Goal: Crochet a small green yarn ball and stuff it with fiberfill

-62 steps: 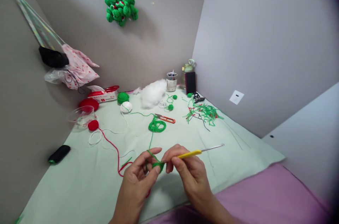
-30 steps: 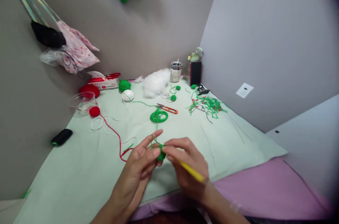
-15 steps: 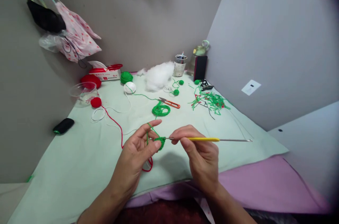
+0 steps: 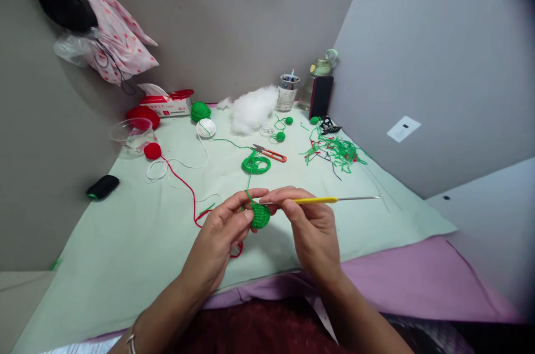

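Between the thumb and fingers of my left hand point(image 4: 228, 226) is a small rounded green crochet piece point(image 4: 261, 216). Green yarn runs over the left index finger and back to a loose green coil point(image 4: 256, 164) on the table. My right hand point(image 4: 313, 226) is closed around the yellow grip of a crochet hook point(image 4: 317, 200). The hook's working tip is at the upper edge of the piece, partly hidden by my fingers; its other metal end points right. Orange thread snips point(image 4: 271, 153) lie just beyond the coil.
White stuffing point(image 4: 254, 110), a pen cup point(image 4: 288, 93), a bottle point(image 4: 320, 72) and a phone point(image 4: 321, 97) stand at the back. Green yarn scraps point(image 4: 340, 153) lie right. On the left are a red yarn ball point(image 4: 152, 150), a plastic tub point(image 4: 134, 134) and a black case point(image 4: 102, 187).
Both hands have drawn together, and the green piece has turned so more of its stitched side shows. The hook sits higher in view. The camera view has shifted slightly.
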Action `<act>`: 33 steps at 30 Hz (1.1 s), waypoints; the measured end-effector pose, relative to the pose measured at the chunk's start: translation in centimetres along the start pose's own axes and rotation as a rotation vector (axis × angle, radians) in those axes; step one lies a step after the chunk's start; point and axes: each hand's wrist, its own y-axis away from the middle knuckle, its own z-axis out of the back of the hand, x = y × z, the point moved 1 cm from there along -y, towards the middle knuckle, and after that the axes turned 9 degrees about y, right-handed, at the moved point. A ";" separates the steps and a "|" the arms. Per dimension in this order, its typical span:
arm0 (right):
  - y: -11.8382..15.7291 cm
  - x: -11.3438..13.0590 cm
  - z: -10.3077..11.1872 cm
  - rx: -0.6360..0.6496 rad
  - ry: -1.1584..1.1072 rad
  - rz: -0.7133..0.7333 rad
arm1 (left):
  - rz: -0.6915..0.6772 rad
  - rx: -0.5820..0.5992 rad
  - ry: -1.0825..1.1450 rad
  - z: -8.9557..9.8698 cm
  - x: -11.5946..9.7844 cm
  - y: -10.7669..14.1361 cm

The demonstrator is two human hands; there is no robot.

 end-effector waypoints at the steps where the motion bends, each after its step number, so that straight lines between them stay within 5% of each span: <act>1: 0.0 0.0 0.0 -0.001 -0.006 -0.008 | -0.007 -0.008 -0.010 0.1 0.0 0.0; 13: 0.5 -0.6 0.2 -0.033 -0.148 -0.059 | -0.061 -0.071 0.000 0.3 0.1 0.1; 21: 0.8 0.1 -0.6 -0.109 0.085 0.129 | -0.028 -0.133 0.033 0.4 0.3 0.0; 26: 0.7 -0.3 -0.1 -0.150 -0.036 0.009 | -0.024 -0.132 0.044 0.5 -0.1 0.1; 33: 0.5 0.0 0.0 -0.054 0.005 0.046 | -0.032 -0.105 0.036 0.4 -0.2 0.0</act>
